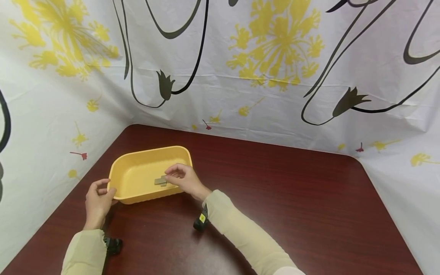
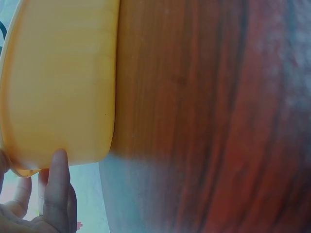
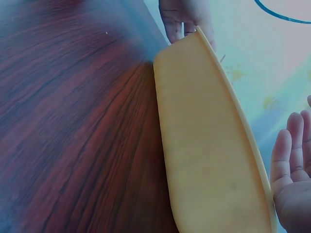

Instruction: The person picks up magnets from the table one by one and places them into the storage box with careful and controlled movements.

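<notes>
A yellow plastic bin point(image 1: 137, 196) stands on the table, with its inside visible in the head view. My left hand point(image 1: 97, 202) grips its left end, thumb at the rim and fingers along the outer wall. Over the bin's right part hangs my right hand point(image 1: 183, 179), its thumb and fingers bent loosely with a gap between them. Several small flat grey-green pieces point(image 1: 160, 181) lie together on the bin floor by the right fingertips, which partly cover them. In the right wrist view, the right fingers point(image 3: 282, 155) show above the rim; the thumb is hidden.
The dark red wooden table point(image 1: 282, 202) extends to the right of the bin. A white patterned cloth point(image 1: 220, 68) hangs behind it and along the left side. Wrist cameras point(image 1: 201, 221) sit on both forearms, near the tabletop.
</notes>
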Demonstrator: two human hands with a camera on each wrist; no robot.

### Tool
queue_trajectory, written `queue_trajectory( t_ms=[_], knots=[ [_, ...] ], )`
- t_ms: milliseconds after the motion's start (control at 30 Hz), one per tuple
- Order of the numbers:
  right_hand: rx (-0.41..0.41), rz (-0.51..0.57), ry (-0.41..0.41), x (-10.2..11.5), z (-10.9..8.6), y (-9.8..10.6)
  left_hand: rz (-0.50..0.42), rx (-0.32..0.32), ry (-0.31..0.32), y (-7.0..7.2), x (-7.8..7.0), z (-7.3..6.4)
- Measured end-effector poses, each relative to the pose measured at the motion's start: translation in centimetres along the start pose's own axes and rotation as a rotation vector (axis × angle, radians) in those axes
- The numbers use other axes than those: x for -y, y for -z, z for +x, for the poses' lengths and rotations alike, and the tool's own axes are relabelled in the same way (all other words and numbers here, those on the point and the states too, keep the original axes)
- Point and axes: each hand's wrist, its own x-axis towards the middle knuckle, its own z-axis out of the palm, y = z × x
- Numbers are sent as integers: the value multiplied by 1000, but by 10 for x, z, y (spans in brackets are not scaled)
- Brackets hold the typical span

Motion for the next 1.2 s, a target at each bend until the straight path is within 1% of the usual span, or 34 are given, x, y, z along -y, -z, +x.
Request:
queue_trajectory(
  t_ms=[133,267,400,467,533,633,700,800,900,967,1033,1067,1133,1200],
  knots=[
    [-9,-7,15,-1,-5,3,1,0,6,0,0,-1],
    [-22,-27,11,0,-10,5,-4,3,8,0,0,-1],
    [-38,-40,0,2,-16,7,-7,-7,-7,-1,5,3],
    [-48,-41,-6,3,-18,8,-10,-18,-14,-3,15,10],
    [-56,-43,-11,2,-21,9,-11,-23,-25,-4,28,18],
    [-60,-53,-19,0,-24,11,-15,-14,-35,-5,47,32],
    [-55,-61,-17,-3,-25,14,-13,-5,-44,-5,54,37],
    [-45,-63,-2,-7,-27,17,-16,-8,-48,-5,52,35],
    [-38,-54,7,-9,-28,21,-14,-14,-35,-5,35,25],
    [-34,-53,1,-9,-29,24,-30,-8,-35,-4,29,20],
    [-36,-53,-17,-9,-31,26,-30,-3,-36,-3,30,21],
    [-39,-54,-27,-8,-32,27,-26,-5,-28,-3,27,19],
    [-43,-58,-45,-8,-34,30,-22,-10,-32,-3,38,27],
    [-48,-57,-56,-12,-36,33,-17,-13,-19,-3,35,24]
  ],
)
